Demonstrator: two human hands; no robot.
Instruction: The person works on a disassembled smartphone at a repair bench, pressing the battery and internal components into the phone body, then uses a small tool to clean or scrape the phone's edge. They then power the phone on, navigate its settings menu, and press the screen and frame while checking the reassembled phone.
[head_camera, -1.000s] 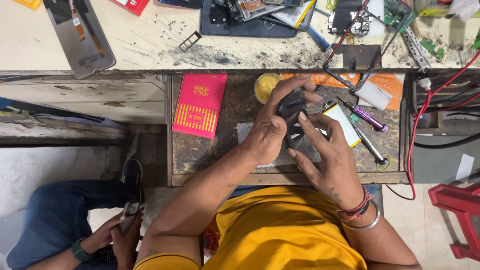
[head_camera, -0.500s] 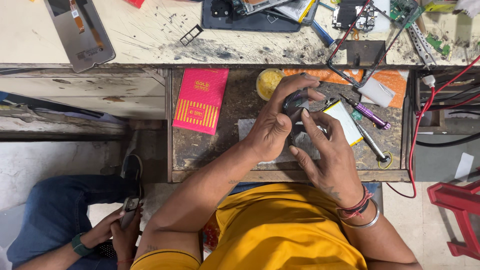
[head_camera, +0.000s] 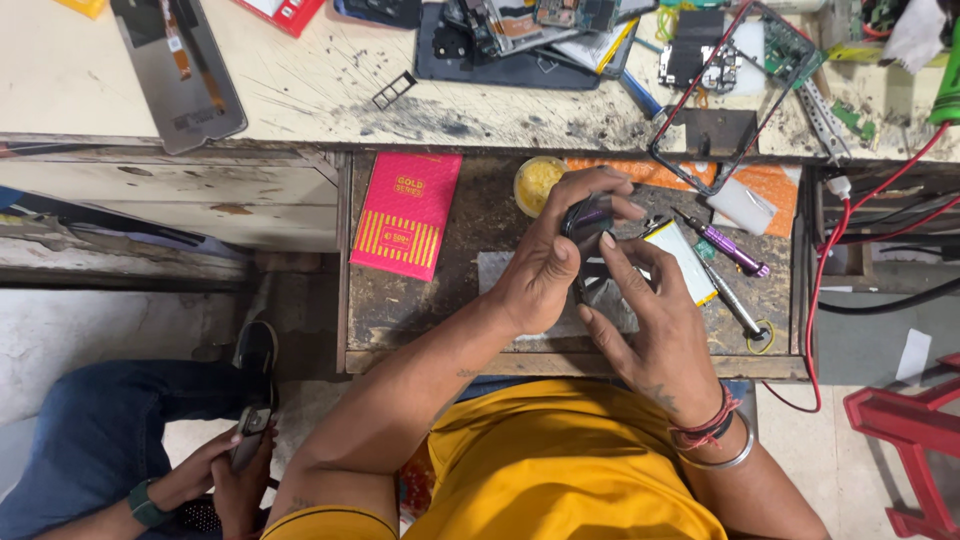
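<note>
A flat pink cardboard packet with gold stripes (head_camera: 406, 214) lies at the left of the open wooden drawer (head_camera: 420, 310), with a small round tin of yellow paste (head_camera: 537, 182) just right of it. A purple-handled screwdriver (head_camera: 727, 246) rests at the drawer's right. On the far worn worktop (head_camera: 300, 95) lie a grey phone screen panel (head_camera: 180, 70) and a dark work mat (head_camera: 500, 60) (crowded with phone parts). A red plastic stool (head_camera: 915, 440) stands near right.
</note>
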